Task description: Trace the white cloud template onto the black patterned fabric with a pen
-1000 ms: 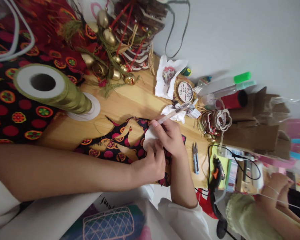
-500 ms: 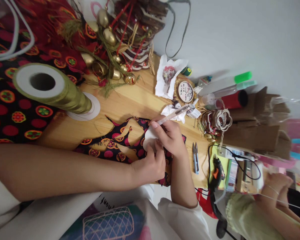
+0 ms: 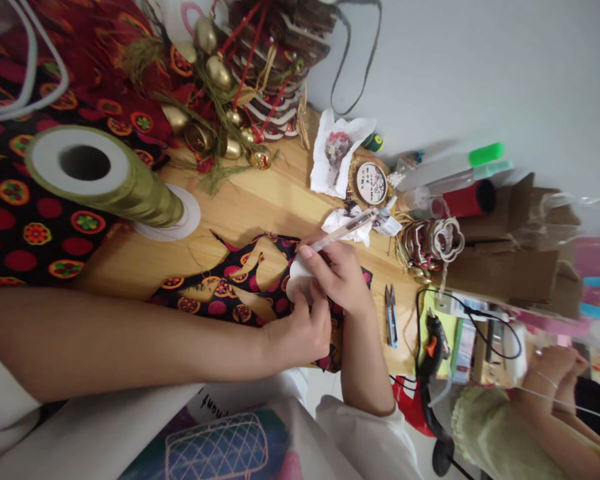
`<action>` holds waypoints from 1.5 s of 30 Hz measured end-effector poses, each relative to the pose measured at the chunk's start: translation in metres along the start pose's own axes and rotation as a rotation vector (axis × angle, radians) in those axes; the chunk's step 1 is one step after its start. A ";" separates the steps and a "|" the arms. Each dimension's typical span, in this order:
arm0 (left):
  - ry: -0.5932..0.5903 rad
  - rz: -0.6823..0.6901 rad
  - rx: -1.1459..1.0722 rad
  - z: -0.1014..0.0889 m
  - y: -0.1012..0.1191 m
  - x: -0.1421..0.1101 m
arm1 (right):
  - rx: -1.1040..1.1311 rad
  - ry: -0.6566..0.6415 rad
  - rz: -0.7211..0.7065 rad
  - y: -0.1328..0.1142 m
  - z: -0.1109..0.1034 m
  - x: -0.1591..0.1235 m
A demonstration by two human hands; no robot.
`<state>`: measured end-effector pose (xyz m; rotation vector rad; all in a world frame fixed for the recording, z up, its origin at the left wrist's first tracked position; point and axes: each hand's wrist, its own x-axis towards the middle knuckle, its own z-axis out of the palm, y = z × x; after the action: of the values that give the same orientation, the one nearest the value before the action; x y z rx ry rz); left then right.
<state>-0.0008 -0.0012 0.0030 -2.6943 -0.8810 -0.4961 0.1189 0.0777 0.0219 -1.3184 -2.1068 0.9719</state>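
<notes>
My right hand (image 3: pixel 337 270) is closed around a clear-barrelled pen (image 3: pixel 347 229), which slants up to the right. Just left of it, my left hand (image 3: pixel 303 327) pinches the lower edge of a small white piece with a rounded outline (image 3: pixel 300 272). The pen's tip is hidden by the fingers. Under both hands lies a black patterned fabric (image 3: pixel 243 312) with red dots, orange fruit prints and several cut-out holes. A pair of blue-handled thread snips (image 3: pixel 391 317) rests to the right of my right wrist.
A large green thread spool (image 3: pixel 150 193) stands at left on the wooden table (image 3: pixel 260 190). Gold bells (image 3: pixel 233 147) and stacked wood slices (image 3: pixel 285 60) are at the back. Right are cardboard boxes (image 3: pixel 505 273), a glue gun (image 3: pixel 434 343) and another person's hands (image 3: pixel 555 370).
Both of my hands stay nearly in place; the pen's upper end has shifted very slightly. The other person's hands at right have moved a little.
</notes>
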 end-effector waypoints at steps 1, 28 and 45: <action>-0.002 0.001 0.003 0.000 0.000 0.000 | -0.005 0.002 0.006 0.000 0.000 0.000; 0.010 -0.019 0.007 -0.001 0.001 0.000 | -0.011 0.073 0.057 -0.001 -0.005 0.002; 0.001 -0.047 0.051 -0.001 0.001 0.002 | -0.039 0.127 0.091 0.002 -0.008 0.001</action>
<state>0.0011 -0.0017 0.0049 -2.6328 -0.9451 -0.4785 0.1254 0.0822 0.0256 -1.4668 -1.9953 0.8625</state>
